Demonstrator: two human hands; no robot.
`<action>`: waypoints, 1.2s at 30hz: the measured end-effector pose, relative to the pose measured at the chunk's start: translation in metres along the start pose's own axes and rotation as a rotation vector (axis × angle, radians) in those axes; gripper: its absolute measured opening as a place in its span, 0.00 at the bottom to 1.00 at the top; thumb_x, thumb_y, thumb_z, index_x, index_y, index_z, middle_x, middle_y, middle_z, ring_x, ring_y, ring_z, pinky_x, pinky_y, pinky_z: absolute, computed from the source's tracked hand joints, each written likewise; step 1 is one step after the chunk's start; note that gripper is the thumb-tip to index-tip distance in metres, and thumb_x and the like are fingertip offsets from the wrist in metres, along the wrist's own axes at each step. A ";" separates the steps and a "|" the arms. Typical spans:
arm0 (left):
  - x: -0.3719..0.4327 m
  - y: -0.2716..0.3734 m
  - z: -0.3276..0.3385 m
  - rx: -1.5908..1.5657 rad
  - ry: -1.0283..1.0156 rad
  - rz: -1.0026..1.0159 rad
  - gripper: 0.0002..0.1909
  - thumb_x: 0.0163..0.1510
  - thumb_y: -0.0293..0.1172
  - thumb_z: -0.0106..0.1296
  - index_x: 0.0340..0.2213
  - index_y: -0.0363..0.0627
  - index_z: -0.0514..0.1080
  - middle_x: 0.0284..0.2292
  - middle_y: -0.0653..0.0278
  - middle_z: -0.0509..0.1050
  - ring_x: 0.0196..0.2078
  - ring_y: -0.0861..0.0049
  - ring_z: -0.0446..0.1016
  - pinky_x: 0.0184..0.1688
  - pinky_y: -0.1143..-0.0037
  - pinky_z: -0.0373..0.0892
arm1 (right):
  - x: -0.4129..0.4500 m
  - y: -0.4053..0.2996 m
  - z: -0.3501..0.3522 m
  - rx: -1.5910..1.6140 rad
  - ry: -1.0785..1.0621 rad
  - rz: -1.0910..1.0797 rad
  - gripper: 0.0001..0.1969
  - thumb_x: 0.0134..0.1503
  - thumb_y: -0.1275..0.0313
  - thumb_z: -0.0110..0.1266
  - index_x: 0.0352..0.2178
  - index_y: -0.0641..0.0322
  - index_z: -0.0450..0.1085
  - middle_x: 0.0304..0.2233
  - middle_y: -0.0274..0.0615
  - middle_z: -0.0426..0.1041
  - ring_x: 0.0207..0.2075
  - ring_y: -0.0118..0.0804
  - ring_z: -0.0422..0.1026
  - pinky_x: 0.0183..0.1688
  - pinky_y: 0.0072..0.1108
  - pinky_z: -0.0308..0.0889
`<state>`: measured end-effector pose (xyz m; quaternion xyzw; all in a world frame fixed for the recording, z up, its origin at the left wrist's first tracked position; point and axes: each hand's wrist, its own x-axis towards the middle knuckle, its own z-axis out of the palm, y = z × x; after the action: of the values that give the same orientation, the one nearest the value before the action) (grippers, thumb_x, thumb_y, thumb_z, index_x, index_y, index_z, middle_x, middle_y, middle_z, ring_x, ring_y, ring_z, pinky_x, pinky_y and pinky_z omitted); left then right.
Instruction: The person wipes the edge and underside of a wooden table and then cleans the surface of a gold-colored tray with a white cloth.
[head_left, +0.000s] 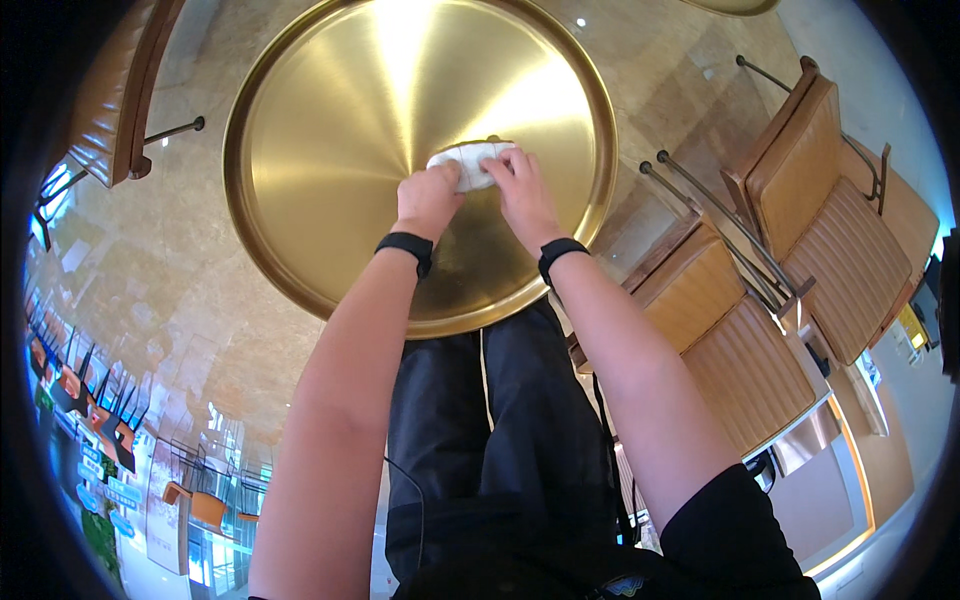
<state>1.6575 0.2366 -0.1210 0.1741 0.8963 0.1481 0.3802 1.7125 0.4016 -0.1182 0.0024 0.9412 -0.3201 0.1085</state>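
Observation:
Before me is a round brass-coloured metal table top with a raised rim. Over it, right of its middle, both hands grip a folded white cloth. My left hand has the cloth's left end, with the thumb lying on top. My right hand pinches its right part between thumb and fingers. A thin dark line runs across the cloth. Whether the cloth rests on the metal or is slightly raised, I cannot tell. Each wrist wears a black band.
Two brown padded chairs with wooden frames, a nearer chair and a farther chair, stand at the right. Another brown leather seat is at the upper left. Glossy stone-patterned floor surrounds the table. Part of another brass-coloured round top shows at the upper right.

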 end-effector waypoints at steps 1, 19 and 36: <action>0.003 -0.004 -0.002 0.019 -0.009 -0.016 0.14 0.44 0.35 0.61 0.34 0.46 0.72 0.31 0.56 0.78 0.33 0.59 0.79 0.35 0.63 0.74 | 0.002 -0.003 0.003 0.003 -0.001 -0.003 0.16 0.50 0.81 0.50 0.40 0.53 0.72 0.38 0.39 0.67 0.43 0.43 0.68 0.44 0.30 0.69; -0.056 0.004 0.055 0.043 -0.047 0.002 0.13 0.44 0.32 0.61 0.33 0.45 0.71 0.26 0.58 0.78 0.28 0.62 0.79 0.29 0.66 0.75 | -0.052 -0.017 0.012 -0.077 -0.198 0.032 0.12 0.50 0.76 0.50 0.38 0.53 0.72 0.39 0.38 0.66 0.47 0.43 0.67 0.42 0.30 0.71; -0.048 -0.016 0.057 -0.053 -0.037 -0.037 0.14 0.43 0.31 0.62 0.33 0.43 0.71 0.26 0.55 0.78 0.30 0.60 0.80 0.32 0.64 0.75 | -0.036 -0.021 0.032 -0.061 -0.174 -0.002 0.13 0.50 0.77 0.50 0.38 0.55 0.72 0.39 0.41 0.66 0.48 0.47 0.65 0.46 0.32 0.69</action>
<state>1.7269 0.2095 -0.1351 0.1500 0.8879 0.1615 0.4037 1.7528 0.3683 -0.1231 -0.0295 0.9376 -0.2902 0.1893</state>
